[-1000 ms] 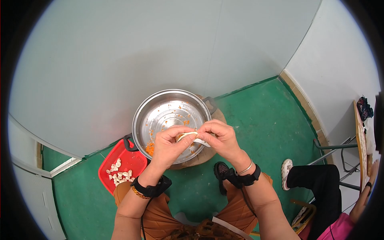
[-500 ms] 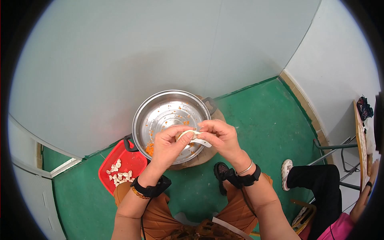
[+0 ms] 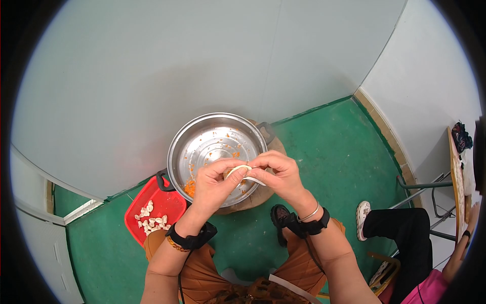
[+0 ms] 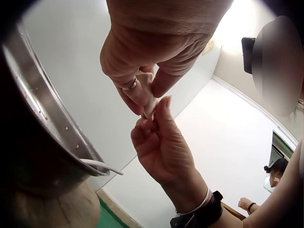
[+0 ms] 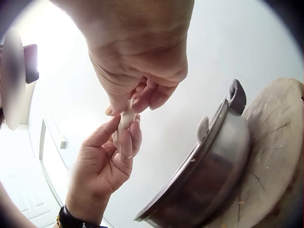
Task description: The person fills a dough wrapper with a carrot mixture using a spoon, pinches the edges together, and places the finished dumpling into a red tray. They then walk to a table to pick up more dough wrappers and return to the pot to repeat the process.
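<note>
A pale dumpling (image 3: 243,167) is between my two hands, over the near right rim of the metal pot (image 3: 174,152). My left hand (image 3: 211,183) holds its body between thumb and curled fingers. The thumb and index finger of my right hand (image 3: 283,175) pinch the dough at the right end. In the left wrist view, the dumpling (image 4: 150,92) hangs between the fingers of both hands. The right wrist view shows smooth white dough (image 5: 126,121) under the right fingertips. Orange shredded filling (image 3: 190,188) lies in the pot, partly hidden by my left hand.
A white utensil handle (image 3: 257,181) sticks out over the pot's rim. The pot stands on a round wooden block (image 3: 253,200). To its left, a red tray (image 3: 134,215) holds several small dumplings (image 3: 152,221). Another person's leg (image 3: 400,225) is at the right, beside a table (image 3: 454,177).
Half a second ago my right fingers were spread a little off the dough; now they pinch its edge again. My left hand, the pot and the tray stay in place.
</note>
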A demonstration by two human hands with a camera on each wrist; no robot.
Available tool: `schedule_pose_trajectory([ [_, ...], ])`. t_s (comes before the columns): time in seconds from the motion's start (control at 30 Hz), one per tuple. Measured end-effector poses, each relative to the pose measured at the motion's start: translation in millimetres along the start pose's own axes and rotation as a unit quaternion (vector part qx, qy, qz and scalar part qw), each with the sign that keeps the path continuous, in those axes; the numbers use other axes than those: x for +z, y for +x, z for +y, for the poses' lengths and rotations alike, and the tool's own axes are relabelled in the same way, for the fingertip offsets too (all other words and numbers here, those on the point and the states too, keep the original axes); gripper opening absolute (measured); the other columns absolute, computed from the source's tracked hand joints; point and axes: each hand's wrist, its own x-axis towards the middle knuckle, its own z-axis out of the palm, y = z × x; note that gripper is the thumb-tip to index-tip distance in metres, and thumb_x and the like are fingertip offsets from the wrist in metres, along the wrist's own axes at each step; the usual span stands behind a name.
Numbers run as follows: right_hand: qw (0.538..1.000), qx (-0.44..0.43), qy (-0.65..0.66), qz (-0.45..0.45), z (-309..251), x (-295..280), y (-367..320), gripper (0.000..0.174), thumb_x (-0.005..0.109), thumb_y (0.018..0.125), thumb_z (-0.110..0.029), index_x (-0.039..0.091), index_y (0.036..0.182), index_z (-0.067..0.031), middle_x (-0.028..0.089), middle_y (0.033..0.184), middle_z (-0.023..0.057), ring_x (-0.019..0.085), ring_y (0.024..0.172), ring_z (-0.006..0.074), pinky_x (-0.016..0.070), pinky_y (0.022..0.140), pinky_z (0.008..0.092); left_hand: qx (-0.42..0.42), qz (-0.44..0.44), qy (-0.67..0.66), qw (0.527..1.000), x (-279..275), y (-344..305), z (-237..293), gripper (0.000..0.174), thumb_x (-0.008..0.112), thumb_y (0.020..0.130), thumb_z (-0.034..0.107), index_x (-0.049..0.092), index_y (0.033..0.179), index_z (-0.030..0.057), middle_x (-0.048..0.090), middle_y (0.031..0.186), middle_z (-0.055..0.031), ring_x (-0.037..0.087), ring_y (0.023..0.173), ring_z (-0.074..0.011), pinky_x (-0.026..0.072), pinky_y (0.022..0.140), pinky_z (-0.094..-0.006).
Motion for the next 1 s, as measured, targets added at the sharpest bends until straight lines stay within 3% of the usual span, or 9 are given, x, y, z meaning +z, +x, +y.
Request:
schedule_pose_trajectory([
  [0.23,0.999,0.012,-0.030,0.030,-10.1,2.9,0.6,0.007,0.063,0.082,-0.008,0.063,0.083,-0.0009,0.060,0.080,0.0047,0.054,0.072,0.0115,0.0450,0.063,0.0235,0.021,0.012,-0.053,0.998,3.7,-0.5,-5.4,0.026,0.062,0.083,0.003,0.057,0.107,-0.0054,0.061,0.097,-0.0087,0.058,0.088,-0.0112,0.0482,0.075,-0.0243],
  [0.53,0.999,-0.005,-0.010,0.053,-2.2,0.2,0.0,0.009,0.062,0.083,-0.009,0.061,0.087,-0.0001,0.057,0.084,0.0041,0.053,0.072,0.0102,0.0437,0.062,0.0221,0.004,0.018,-0.077,0.997,2.6,-1.0,-6.1,0.022,0.059,0.086,0.004,0.056,0.105,-0.0049,0.062,0.096,-0.0095,0.061,0.085,-0.0121,0.0494,0.073,-0.0227],
  [0.63,0.991,0.039,0.107,0.064,6.0,4.7,-2.4,0.013,0.063,0.082,-0.009,0.063,0.092,-0.0005,0.058,0.085,0.0046,0.054,0.073,0.0099,0.0439,0.063,0.0222,0.008,0.022,-0.065,0.998,2.9,-0.7,-2.3,0.021,0.059,0.086,0.005,0.057,0.104,-0.0044,0.063,0.095,-0.0091,0.061,0.084,-0.0118,0.0494,0.072,-0.0226],
  [0.73,0.999,-0.033,0.012,0.038,3.8,-0.2,1.5,0.018,0.063,0.082,-0.010,0.063,0.098,-0.0017,0.059,0.089,0.0048,0.054,0.075,0.0095,0.0438,0.063,0.0223,0.012,0.020,-0.057,0.998,1.6,-0.7,-1.7,0.020,0.059,0.086,0.005,0.058,0.104,-0.0044,0.063,0.094,-0.0086,0.061,0.084,-0.0113,0.0492,0.072,-0.0222],
  [1.0,0.998,0.019,0.059,0.017,4.4,2.6,-1.1,0.015,0.063,0.083,-0.009,0.064,0.096,-0.0017,0.059,0.092,0.0048,0.055,0.078,0.0099,0.0450,0.066,0.0227,0.020,0.004,-0.052,0.998,3.2,-2.2,-4.5,0.023,0.060,0.085,0.005,0.057,0.106,-0.0049,0.062,0.096,-0.0085,0.060,0.085,-0.0110,0.0489,0.072,-0.0221],
])
